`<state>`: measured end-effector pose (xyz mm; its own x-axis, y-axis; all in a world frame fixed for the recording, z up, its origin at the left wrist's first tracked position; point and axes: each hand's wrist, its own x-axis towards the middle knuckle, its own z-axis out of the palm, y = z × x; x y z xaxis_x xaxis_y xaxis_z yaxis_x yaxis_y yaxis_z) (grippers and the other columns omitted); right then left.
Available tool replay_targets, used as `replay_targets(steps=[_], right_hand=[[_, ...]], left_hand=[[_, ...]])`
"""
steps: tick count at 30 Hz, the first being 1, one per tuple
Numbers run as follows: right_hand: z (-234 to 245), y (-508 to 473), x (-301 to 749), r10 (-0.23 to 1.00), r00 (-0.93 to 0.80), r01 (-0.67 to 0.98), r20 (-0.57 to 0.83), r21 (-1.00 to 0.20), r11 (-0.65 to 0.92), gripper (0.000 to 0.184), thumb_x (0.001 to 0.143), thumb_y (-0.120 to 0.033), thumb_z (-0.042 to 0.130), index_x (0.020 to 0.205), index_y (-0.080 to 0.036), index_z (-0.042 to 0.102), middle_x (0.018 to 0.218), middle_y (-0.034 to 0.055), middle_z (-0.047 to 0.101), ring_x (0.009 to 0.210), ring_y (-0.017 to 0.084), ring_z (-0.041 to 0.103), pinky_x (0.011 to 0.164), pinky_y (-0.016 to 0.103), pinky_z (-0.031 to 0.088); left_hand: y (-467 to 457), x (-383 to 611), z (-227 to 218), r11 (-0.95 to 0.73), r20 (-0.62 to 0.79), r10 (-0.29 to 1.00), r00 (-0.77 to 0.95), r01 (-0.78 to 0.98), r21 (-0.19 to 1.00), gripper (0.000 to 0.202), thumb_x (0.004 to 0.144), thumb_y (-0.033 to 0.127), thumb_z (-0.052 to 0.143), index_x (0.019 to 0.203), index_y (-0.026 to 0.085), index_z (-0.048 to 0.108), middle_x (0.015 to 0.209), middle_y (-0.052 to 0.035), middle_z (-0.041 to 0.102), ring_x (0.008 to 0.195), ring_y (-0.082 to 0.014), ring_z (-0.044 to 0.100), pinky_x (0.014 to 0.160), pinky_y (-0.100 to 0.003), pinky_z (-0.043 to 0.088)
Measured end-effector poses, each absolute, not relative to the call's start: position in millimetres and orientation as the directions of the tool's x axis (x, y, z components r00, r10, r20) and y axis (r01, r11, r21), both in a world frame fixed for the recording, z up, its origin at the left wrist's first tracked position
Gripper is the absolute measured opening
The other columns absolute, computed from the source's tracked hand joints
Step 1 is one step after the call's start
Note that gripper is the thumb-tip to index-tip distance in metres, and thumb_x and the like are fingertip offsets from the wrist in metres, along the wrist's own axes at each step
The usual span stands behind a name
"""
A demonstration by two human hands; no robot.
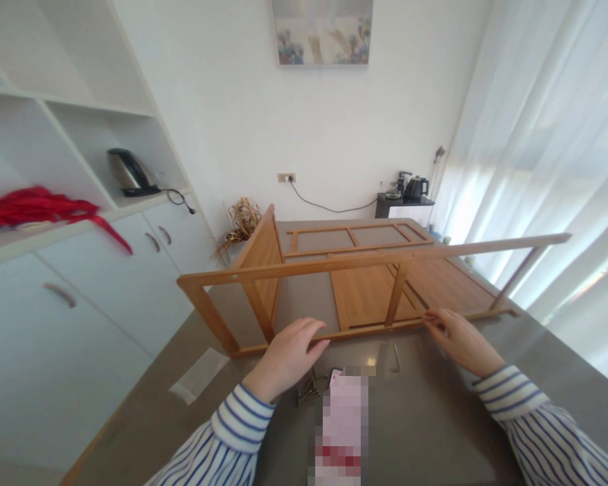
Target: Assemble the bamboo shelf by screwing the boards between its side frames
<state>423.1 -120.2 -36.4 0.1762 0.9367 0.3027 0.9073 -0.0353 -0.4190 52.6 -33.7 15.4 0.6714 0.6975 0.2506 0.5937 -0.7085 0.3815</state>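
Note:
A bamboo-coloured wooden frame (334, 263) stands partly put together on a grey table (436, 432). Flat wooden panels (365, 293) lie behind it. My left hand (286, 358) rests on the frame's lower rail, fingers curled over it. My right hand (461, 341) touches the same rail further right, fingertips pressed on the wood. Several small screws (311, 388) and a loose pin (396, 358) lie on the table between my hands. Both sleeves are blue and white striped.
A blurred pink object (342, 425) lies near the front edge. A clear plastic bag (200, 374) lies at the left. White cabinets with a kettle (126, 172) and red cloth (40, 206) stand left. Curtains (547, 155) hang right; a small stand with kettles (410, 189) is behind.

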Motion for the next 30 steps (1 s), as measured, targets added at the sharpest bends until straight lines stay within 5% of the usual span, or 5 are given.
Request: replay_targets(steps=[4,12,18,30], right_hand=[[-33.8,-125.1,428.8,0.942,0.171,0.935,0.287,-0.349,-0.064,0.027,0.084,-0.033,0.049,0.102,-0.019,0.064,0.109,0.0100,0.067,0.105,0.025,0.059,0.096,0.038,0.042],[-18.7,-99.8,443.3,0.948,0.275,0.949,0.162,-0.204,-0.241,0.031,0.088,-0.037,0.042,0.094,-0.019,0.066,0.096,0.0109,0.069,0.092,0.025,0.063,0.083,0.035,0.044],[-14.9,-55.4,438.9,0.927,0.375,0.923,0.021,-0.099,-0.372,0.048,0.077,-0.062,0.050,0.071,-0.018,0.068,0.083,0.0189,0.069,0.079,0.034,0.066,0.070,0.046,0.045],[-20.7,-29.1,424.5,0.926,0.365,0.925,-0.096,-0.071,-0.372,0.054,0.077,-0.064,0.049,0.076,-0.015,0.071,0.093,0.0201,0.070,0.089,0.036,0.067,0.078,0.047,0.046]], left_hand=[[-14.5,75.9,1.0,-0.705,0.170,0.701,0.692,0.640,0.305,0.026,0.086,0.038,0.054,0.100,0.019,0.066,0.098,-0.0093,0.064,0.094,-0.0238,0.058,0.085,-0.036,0.042],[-6.0,84.0,-18.5,-0.683,0.082,0.698,0.712,0.627,0.374,0.028,0.091,0.037,0.045,0.089,0.022,0.068,0.092,-0.0052,0.060,0.087,-0.0190,0.056,0.077,-0.030,0.041],[-3.9,81.2,-14.5,-0.687,0.069,0.689,0.722,0.619,0.380,0.023,0.090,0.033,0.047,0.084,0.022,0.067,0.092,-0.0044,0.060,0.087,-0.0180,0.056,0.075,-0.028,0.041],[-8.2,81.6,-16.9,-0.645,0.075,0.730,0.679,0.649,0.404,0.020,0.088,0.032,0.050,0.087,0.021,0.067,0.093,-0.0055,0.061,0.089,-0.0187,0.056,0.078,-0.029,0.042]])
